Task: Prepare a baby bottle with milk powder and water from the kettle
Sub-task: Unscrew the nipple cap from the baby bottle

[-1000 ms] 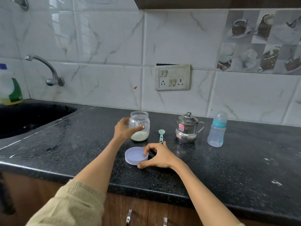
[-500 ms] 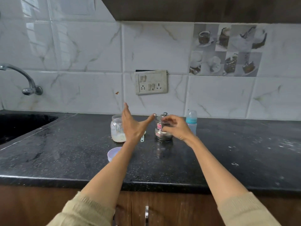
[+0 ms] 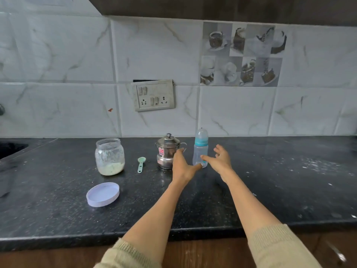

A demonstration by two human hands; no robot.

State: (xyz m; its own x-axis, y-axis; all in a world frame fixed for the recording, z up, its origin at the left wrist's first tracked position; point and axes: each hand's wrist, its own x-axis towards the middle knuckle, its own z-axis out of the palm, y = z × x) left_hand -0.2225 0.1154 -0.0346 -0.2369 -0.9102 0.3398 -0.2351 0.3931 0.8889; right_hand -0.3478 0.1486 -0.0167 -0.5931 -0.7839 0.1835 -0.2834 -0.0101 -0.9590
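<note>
A clear baby bottle [image 3: 200, 149] with a teal collar and a domed cap stands upright on the black counter [image 3: 270, 180]. My left hand [image 3: 182, 165] and my right hand [image 3: 221, 160] are open on either side of its base, fingers spread, holding nothing. A small steel kettle [image 3: 166, 151] with its lid on stands just left of my left hand. Further left are a green scoop [image 3: 141, 164] lying flat, an open glass jar [image 3: 109, 156] with pale milk powder at the bottom, and its lilac lid [image 3: 103, 194] lying on the counter.
A switch and socket plate [image 3: 154, 95] is on the tiled wall behind the kettle. The sink's corner [image 3: 9, 147] shows at the far left. White specks dot the counter at the right. A wooden cabinet front runs below the counter's edge.
Both hands have moved right, away from the jar, lid and kettle, and now flank the baby bottle. The camera has swung right, so the tap and most of the sink have left view.
</note>
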